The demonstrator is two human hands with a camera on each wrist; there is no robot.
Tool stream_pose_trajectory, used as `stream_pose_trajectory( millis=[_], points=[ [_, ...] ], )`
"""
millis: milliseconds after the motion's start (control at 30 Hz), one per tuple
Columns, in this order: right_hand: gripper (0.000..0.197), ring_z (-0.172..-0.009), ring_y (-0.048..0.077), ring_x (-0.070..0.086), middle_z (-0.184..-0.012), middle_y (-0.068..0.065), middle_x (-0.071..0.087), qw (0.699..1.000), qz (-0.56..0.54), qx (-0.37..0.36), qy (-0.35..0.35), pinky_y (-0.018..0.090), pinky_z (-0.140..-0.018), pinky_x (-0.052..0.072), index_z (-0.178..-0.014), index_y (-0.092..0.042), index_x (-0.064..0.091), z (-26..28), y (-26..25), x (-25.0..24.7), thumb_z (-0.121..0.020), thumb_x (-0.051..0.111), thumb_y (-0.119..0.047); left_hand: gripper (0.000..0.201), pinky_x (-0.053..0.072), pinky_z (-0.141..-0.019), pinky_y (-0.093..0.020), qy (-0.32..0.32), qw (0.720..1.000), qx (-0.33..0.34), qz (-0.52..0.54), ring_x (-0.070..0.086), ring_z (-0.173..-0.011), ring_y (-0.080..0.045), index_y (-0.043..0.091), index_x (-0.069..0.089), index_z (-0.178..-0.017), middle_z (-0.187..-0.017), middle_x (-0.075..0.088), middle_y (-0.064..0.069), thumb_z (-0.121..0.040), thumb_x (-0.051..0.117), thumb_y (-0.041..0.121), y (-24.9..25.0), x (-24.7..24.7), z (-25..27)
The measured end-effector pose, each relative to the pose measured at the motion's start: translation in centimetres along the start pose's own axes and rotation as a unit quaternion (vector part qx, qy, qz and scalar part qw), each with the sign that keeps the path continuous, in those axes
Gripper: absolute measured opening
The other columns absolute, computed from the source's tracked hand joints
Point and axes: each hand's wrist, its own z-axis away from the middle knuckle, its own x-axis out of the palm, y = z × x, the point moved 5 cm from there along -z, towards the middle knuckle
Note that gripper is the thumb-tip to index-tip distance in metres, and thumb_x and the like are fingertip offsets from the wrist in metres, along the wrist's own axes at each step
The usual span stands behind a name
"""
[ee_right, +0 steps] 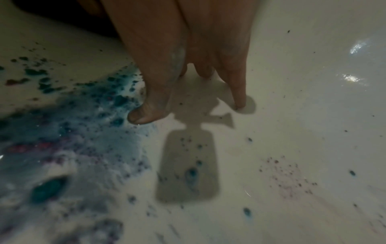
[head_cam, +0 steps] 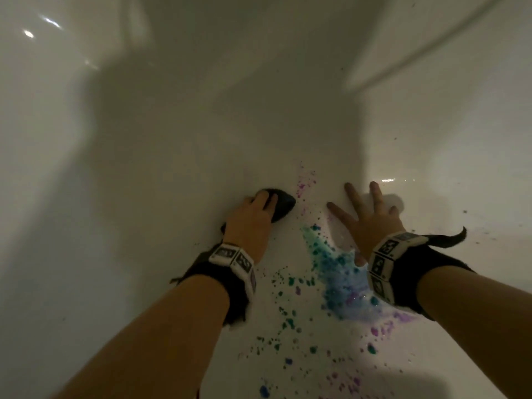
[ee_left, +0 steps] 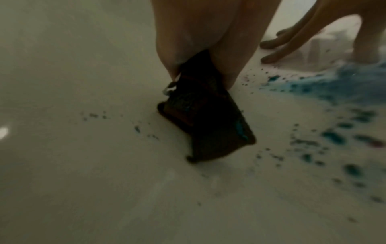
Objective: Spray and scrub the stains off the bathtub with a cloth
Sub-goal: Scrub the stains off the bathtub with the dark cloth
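Bathtub (head_cam: 144,139): one dark cloth (head_cam: 82,207) clamped in left hand (head_cam: 250,223) fingers; right hand (head_cam: 371,223) fingers splayed.

Setting: home bathroom, view from inside a bathtub.

Glossy white bathtub (head_cam: 178,116) fills every view: smooth curved walls run into a flat floor with no seams, and small bright light reflections sit on the glaze. A raised rim (head_cam: 426,44) crosses the upper right of the head view. Blue, teal and purple stains (head_cam: 339,280) lie spattered and smeared on the tub floor, with wet foam in the blue patch. Lighting is dim. No other furnishing is visible.
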Motion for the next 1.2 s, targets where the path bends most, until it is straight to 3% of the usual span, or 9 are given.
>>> stream_pose_trajectory(
  millis=[100, 233, 333, 467, 600, 767, 867, 1000, 1200],
  points=[
    [0.105, -0.136, 0.044, -0.022, -0.147, 0.006, -0.037, 1.000, -0.002, 0.004, 0.003, 0.061, -0.109, 0.018, -0.141, -0.039, -0.022, 0.1, 0.0, -0.1, -0.081, 0.064, -0.041, 0.058, 0.030, -0.109, -0.033, -0.037, 0.997, 0.049, 0.047, 0.032, -0.129, -0.024, 0.020, 0.020, -0.148, -0.149, 0.023, -0.004, -0.096, 0.038, 0.004, -0.6, -0.1, 1.6],
    [0.106, -0.136, 0.045, -0.022, -0.147, 0.006, -0.037, 1.000, -0.004, 0.006, 0.004, 0.062, -0.109, 0.018, -0.142, -0.039, -0.021, 0.2, -0.1, -0.2, -0.080, 0.065, -0.041, 0.044, 0.028, -0.100, -0.011, 0.162, 0.969, 0.021, 0.188, 0.050, -0.116, -0.016, 0.017, 0.048, -0.134, -0.134, 0.050, -0.009, -0.094, 0.041, 0.002, -4.5, -7.8, 2.9],
    [0.107, -0.136, 0.045, -0.022, -0.147, 0.006, -0.037, 1.000, 0.001, 0.010, 0.009, 0.061, -0.109, 0.019, -0.141, -0.039, -0.022, 0.1, -0.1, -0.1, -0.080, 0.065, -0.043, 0.044, 0.030, -0.108, -0.031, 0.275, 0.956, 0.015, 0.101, 0.044, -0.127, -0.028, 0.009, 0.046, -0.136, -0.139, 0.046, -0.016, -0.093, 0.037, 0.005, -7.9, -12.1, 2.3],
    [0.105, -0.136, 0.045, -0.020, -0.148, 0.006, -0.036, 1.000, 0.007, 0.008, 0.014, 0.060, -0.109, 0.021, -0.141, -0.040, -0.022, 0.2, -0.1, -0.1, -0.080, 0.064, -0.045, 0.047, 0.041, -0.095, -0.061, 0.167, 0.981, 0.077, -0.058, 0.044, -0.124, -0.047, -0.001, 0.049, -0.131, -0.137, 0.046, -0.024, -0.084, 0.046, 0.001, -8.6, -8.9, 1.6],
    [0.105, -0.136, 0.045, -0.020, -0.147, 0.005, -0.036, 1.000, 0.009, 0.005, 0.015, 0.060, -0.109, 0.021, -0.141, -0.040, -0.022, 0.2, -0.1, -0.2, -0.081, 0.064, -0.043, 0.047, 0.049, -0.073, -0.060, 0.055, 0.984, 0.114, -0.127, 0.061, -0.098, -0.048, -0.003, 0.068, -0.105, -0.113, 0.063, -0.026, -0.060, 0.078, 0.001, -6.0, -2.7, 4.4],
    [0.106, -0.136, 0.045, -0.021, -0.148, 0.005, -0.035, 1.000, 0.004, -0.002, 0.018, 0.061, -0.109, 0.019, -0.142, -0.039, -0.021, 0.0, 0.0, 0.0, -0.080, 0.065, -0.042, 0.061, 0.027, -0.114, -0.033, -0.100, 0.992, 0.074, -0.026, 0.012, -0.144, -0.025, 0.017, 0.017, -0.148, -0.157, 0.007, -0.006, -0.095, 0.046, 0.012, -1.5, 2.0, 7.9],
    [0.104, -0.136, 0.045, -0.022, -0.148, 0.005, -0.035, 1.000, -0.004, -0.002, 0.018, 0.062, -0.109, 0.018, -0.142, -0.039, -0.020, 0.0, 0.0, -0.1, -0.081, 0.065, -0.041, 0.058, 0.011, -0.114, -0.024, -0.010, 0.996, 0.031, 0.087, 0.008, -0.145, -0.019, 0.022, 0.020, -0.147, -0.156, 0.007, 0.003, -0.096, 0.037, 0.003, -2.0, -0.8, 9.3],
    [0.106, -0.136, 0.045, -0.022, -0.148, 0.005, -0.035, 1.000, -0.002, 0.001, 0.021, 0.062, -0.109, 0.019, -0.142, -0.039, -0.020, 0.0, 0.0, 0.0, -0.080, 0.066, -0.039, 0.046, 0.031, -0.100, -0.053, 0.212, 0.977, -0.003, 0.039, 0.038, -0.126, -0.049, -0.002, 0.050, -0.131, -0.140, 0.041, -0.024, -0.085, 0.042, 0.000, -6.9, -6.2, 10.1],
    [0.109, -0.136, 0.045, -0.020, -0.148, 0.006, -0.034, 1.000, 0.004, 0.003, 0.022, 0.062, -0.108, 0.021, -0.142, -0.038, -0.021, 0.1, -0.1, -0.2, -0.078, 0.068, -0.044, 0.046, 0.043, -0.082, -0.068, 0.044, 0.992, 0.036, -0.110, 0.049, -0.110, -0.058, -0.007, 0.060, -0.118, -0.128, 0.051, -0.029, -0.076, 0.040, -0.004, -7.1, -1.2, 9.5]
  ],
)
